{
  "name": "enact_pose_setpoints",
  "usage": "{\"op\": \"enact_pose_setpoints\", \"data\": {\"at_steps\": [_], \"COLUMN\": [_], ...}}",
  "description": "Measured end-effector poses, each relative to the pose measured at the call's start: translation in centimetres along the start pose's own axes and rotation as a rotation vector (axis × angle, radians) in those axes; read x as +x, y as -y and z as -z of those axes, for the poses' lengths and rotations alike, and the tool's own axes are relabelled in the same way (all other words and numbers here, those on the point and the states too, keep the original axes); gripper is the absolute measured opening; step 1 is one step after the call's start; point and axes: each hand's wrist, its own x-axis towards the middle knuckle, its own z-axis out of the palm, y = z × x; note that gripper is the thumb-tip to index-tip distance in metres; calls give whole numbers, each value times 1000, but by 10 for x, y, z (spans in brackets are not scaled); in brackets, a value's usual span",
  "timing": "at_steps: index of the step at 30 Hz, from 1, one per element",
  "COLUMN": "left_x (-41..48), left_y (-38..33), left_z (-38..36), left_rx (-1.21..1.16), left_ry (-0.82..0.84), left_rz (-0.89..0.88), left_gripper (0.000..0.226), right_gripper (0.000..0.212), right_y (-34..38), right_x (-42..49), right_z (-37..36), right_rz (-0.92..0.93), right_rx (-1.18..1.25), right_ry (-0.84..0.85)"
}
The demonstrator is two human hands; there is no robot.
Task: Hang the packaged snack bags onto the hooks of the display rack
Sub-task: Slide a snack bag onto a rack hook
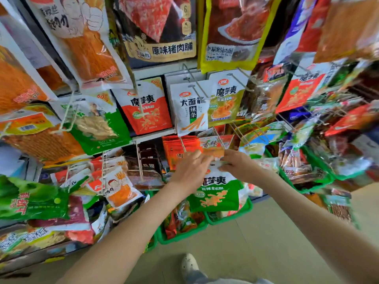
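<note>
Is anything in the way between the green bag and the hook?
Maybe. The left hand and right hand hold the green bag by its top, just below a wire hook that already carries orange packets. Those packets hang right at the bag's top edge. I cannot tell whether the hook's tip is free.

**Bag Held Before the Middle of the Rack**

The display rack (151,71) filled the view ahead, its bags hanging in rows one above another. Both arms reached to its middle, the left hand (189,171) just left of the right hand (239,166). The held bag (217,191) hung between and below them, its top edge at the fingers. Just behind the hands hung a small bag (213,147). Above it ran a middle row of bags (149,111) side by side, where a long hook (194,83) jutted forward. A basket (247,209) of bags sat under the held bag, a second basket (164,238) to its left. A shoe (189,263) stood on the floor (266,242) beneath the arms.
</note>
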Motion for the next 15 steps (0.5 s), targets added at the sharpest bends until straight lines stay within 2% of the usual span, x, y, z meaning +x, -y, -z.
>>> {"op": "enact_pose_setpoints", "data": {"at_steps": [3, 8, 11, 15], "left_x": [27, 81, 108, 140], "left_y": [-32, -112, -174, -248], "left_z": [-9, -28, -50, -81], "left_rx": [11, 27, 55, -32], "left_ry": [41, 485, 529, 522], "left_rz": [7, -65, -103, -105], "left_gripper": [51, 27, 25, 23], "right_gripper": [20, 24, 19, 21], "right_y": [-33, -116, -166, -235], "right_x": [-34, -106, -146, -191], "right_z": [15, 37, 55, 77], "right_rz": [-28, -129, -158, -220], "right_rx": [-8, 51, -33, -315], "right_ry": [-26, -79, -124, -266]}}
